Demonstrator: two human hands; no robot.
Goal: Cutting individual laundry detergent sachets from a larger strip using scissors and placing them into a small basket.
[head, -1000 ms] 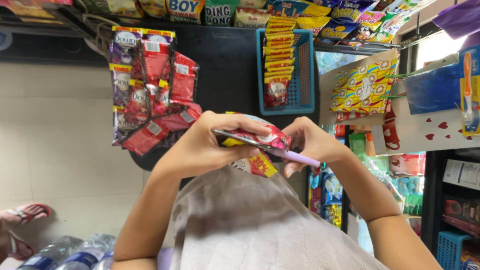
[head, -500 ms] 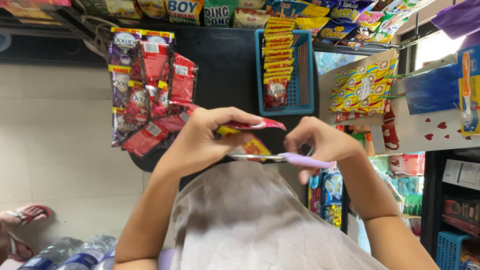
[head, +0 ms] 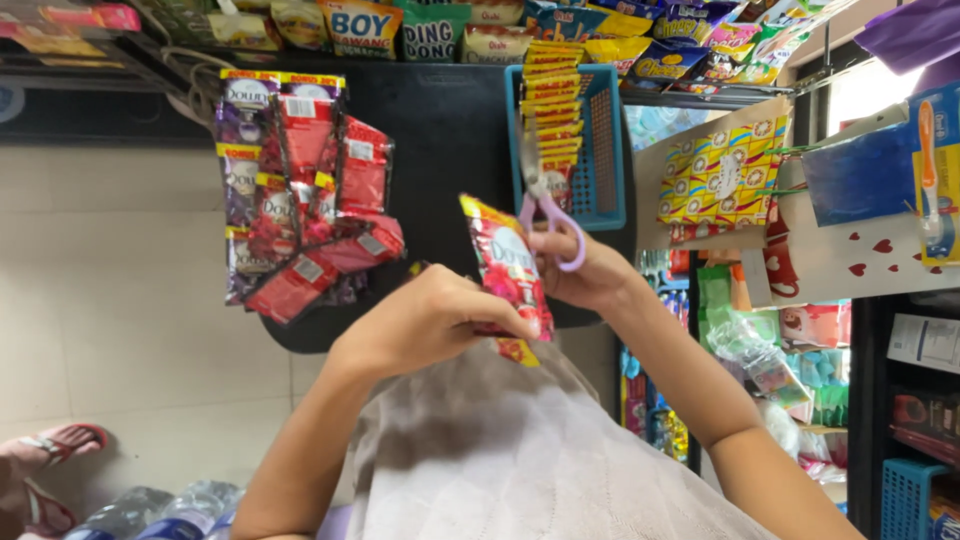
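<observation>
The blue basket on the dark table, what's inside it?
The blue basket holds a stack of yellow-and-red sachets. The scissors hide the lowest ones; its bottom can't be seen.

Hidden and cut-off parts of a shop scene, seen from above.
The left hand covered the lower edge of the red sachet, and the scissors blades merged with the packets behind. Both elbows ran off the bottom edge; sandals and bottles were cropped at the lower left.

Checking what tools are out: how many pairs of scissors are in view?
1: the scissors, lilac-handled, in the right hand, blades pointing up beside the red sachet held by the left hand. Others may be hidden.
</observation>
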